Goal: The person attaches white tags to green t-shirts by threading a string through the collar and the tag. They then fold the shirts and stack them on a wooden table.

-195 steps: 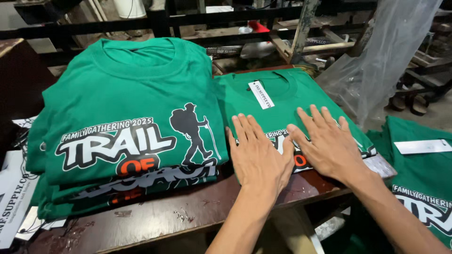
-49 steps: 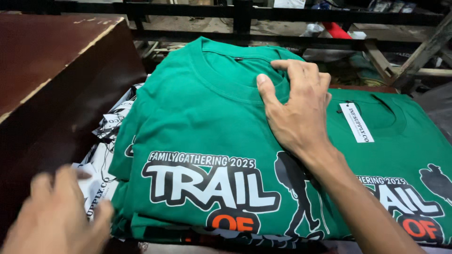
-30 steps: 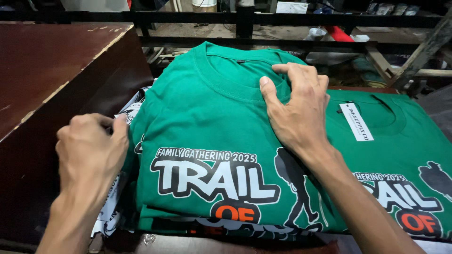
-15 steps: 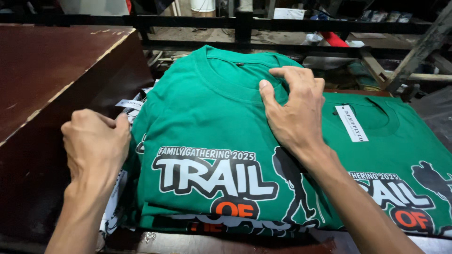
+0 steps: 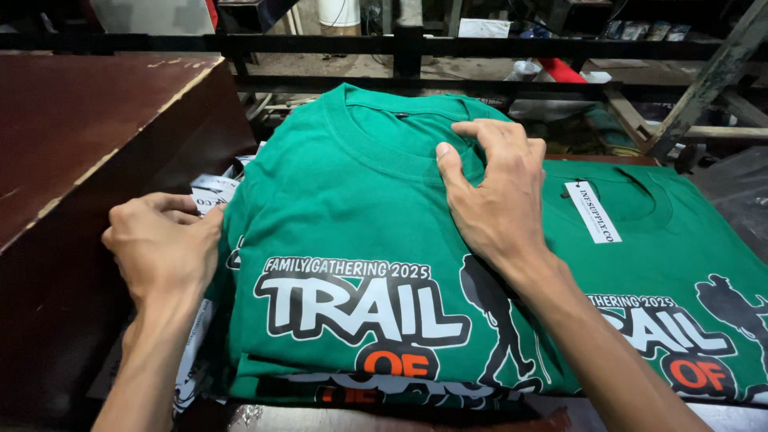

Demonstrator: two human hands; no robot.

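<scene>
Green t-shirt stack [image 5: 352,240] is sitting right in front of the person, piled on the bench edge with the printed chest graphic facing up and the collars pointing away toward 12 o'clock, so the long axis is running near to far. Closest in, the left hand [image 5: 164,248] is curling loosely against the stack's left edge at about 9 o'clock, fingers bent inward, touching the side of the folded shirts and the white printed papers [image 5: 210,192] poking out there; can't really tell if it's actually gripping anything. A bit further out, the right hand [image 5: 494,196] is lying on top of the pile with fingers spread, and the thumb and fingertips are pinching up a bit of fabric by the collar at roughly 1 o'clock. So the stack is lying between both hands, with the right one on it and the left one beside it. Off at 3 o'clock a second green shirt [image 5: 664,248] with a white tag [image 5: 593,211] is lying flat just beside the pile. A dark brown board [image 5: 80,128] is standing at 10 o'clock, and a black metal rail [image 5: 400,44] is running across the back.
</scene>
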